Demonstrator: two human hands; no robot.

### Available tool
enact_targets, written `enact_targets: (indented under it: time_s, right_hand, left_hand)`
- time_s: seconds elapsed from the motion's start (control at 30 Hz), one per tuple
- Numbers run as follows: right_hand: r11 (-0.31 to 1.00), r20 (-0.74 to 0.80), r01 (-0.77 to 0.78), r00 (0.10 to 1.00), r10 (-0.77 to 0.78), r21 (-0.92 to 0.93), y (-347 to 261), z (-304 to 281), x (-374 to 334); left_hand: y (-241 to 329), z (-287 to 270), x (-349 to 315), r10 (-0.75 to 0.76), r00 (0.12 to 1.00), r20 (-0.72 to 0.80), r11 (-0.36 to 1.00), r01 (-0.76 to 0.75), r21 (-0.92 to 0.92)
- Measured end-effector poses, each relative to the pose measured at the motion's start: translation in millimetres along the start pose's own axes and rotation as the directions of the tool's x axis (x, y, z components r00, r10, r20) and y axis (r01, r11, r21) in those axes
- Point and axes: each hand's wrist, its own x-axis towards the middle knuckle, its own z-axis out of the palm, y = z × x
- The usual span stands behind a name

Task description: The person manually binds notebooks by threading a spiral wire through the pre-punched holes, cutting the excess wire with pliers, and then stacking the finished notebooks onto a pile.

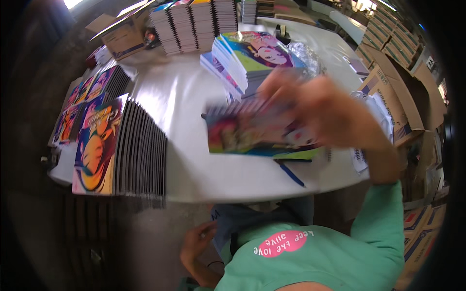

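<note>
In the head view, the step in hand looks to be handling one notebook [247,133], held over the near part of the bench [194,179] with its spiral edge toward the far side. The right hand [320,109] is clamped on its upper right part; blur hides exactly how the fingers sit. The left hand [198,240] hangs below the bench edge, fingers loosely curled and apparently empty. The two hands are well apart. The next move seems to call for a steady grip and clearance over what lies underneath.

Counted: one held notebook and one pile of notebooks [267,51] just beyond it. At the back stand four tall notebook stacks [189,29] side by side. On the left is one long row of notebooks [138,150], with smaller piles behind, too crowded to count. A blue stick [291,175] and a dark stick [297,160] meet near the held notebook; whether they form one tool, I cannot tell. Two open boxes [124,41] flank the bench, one left, one right.
</note>
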Motion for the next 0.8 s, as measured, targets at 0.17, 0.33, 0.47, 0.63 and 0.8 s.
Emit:
enact_targets:
  time_s: [0.17, 0.33, 0.47, 0.63, 0.8]
  right_hand:
    - [0.990, 0.103, 0.029, 0.995, -0.015, -0.141, -31.5, 124.0, 23.0]
    - [0.997, 0.274, -0.028, 0.962, 0.008, 0.070, -32.2, 129.6, 34.1]
    - [0.730, 0.350, -0.221, 0.937, -0.026, 0.647, 33.8, 128.7, 49.5]
    - [0.963, 0.178, -0.047, 0.979, 0.097, -0.267, 90.9, 205.7, 78.0]
    - [0.946, -0.067, -0.164, 0.986, 0.151, -0.280, 89.9, 221.3, 91.6]
  left_hand:
    - [130.1, 6.9, -10.2, 0.889, 0.074, -0.451, 0.430, -0.470, 0.771]
    - [88.9, -20.5, 63.8, 0.648, 0.482, -0.590, 0.669, -0.731, 0.137]
    - [50.9, -10.8, 105.7, 0.604, 0.661, -0.445, 0.564, -0.749, -0.347]
    - [45.5, -10.5, 114.8, 0.743, 0.570, -0.351, 0.521, -0.822, -0.231]
    - [41.1, 10.1, 117.3, 0.695, 0.602, -0.393, 0.533, -0.799, -0.279]
